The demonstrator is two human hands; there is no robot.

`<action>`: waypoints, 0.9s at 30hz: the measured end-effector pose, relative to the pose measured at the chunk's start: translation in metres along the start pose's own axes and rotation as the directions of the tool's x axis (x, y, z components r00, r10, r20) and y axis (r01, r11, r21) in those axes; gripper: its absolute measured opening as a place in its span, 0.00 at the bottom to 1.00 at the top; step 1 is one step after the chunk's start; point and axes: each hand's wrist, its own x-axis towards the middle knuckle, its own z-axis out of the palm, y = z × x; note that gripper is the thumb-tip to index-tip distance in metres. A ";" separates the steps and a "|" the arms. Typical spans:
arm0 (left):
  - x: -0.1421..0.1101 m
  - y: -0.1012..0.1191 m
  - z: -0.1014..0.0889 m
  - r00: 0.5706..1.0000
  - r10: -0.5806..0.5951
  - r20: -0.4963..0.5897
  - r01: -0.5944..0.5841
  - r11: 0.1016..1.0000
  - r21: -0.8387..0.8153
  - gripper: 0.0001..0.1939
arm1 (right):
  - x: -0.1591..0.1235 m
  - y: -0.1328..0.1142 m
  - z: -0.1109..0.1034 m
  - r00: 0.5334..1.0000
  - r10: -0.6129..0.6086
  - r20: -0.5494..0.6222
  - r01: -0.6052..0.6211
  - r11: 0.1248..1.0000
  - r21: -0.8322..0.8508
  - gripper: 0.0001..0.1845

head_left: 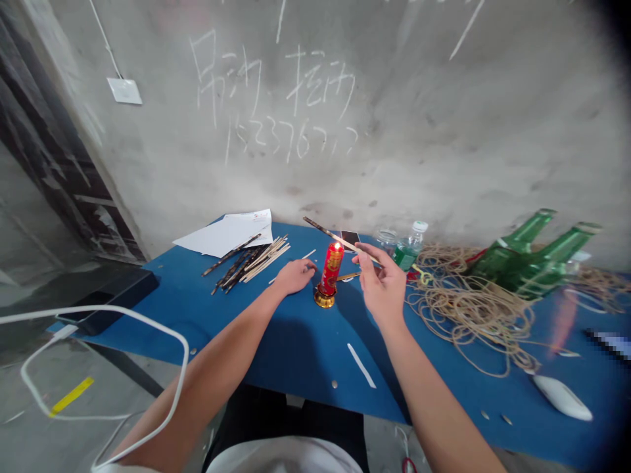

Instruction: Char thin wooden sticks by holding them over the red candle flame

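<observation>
Pinching scorched strip, right grip, by lit red candle; left grip open; wall chalk reads 1523767.

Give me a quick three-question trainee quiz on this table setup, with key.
1. What does the right hand hold? A: a thin stick; B: a pen; C: a spoon.
2. True or false: the left hand grips the candle.
3. What lies in loose loops around the green bottles?

Key: 1. A; 2. false; 3. twine.
</observation>
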 end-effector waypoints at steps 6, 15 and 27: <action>-0.001 0.001 -0.001 1.000 0.007 0.007 -0.007 1.000 -0.005 0.15 | 0.001 0.003 0.000 1.000 0.027 -0.001 -0.027 1.000 -0.007 0.23; -0.003 0.005 -0.004 1.000 0.001 0.013 -0.001 1.000 -0.006 0.15 | 0.001 0.004 0.000 0.999 0.032 0.023 -0.031 0.999 -0.041 0.22; 0.002 -0.003 0.002 1.000 0.013 0.007 -0.013 1.000 -0.013 0.15 | -0.001 0.003 0.002 0.999 0.033 0.041 -0.032 0.999 -0.009 0.23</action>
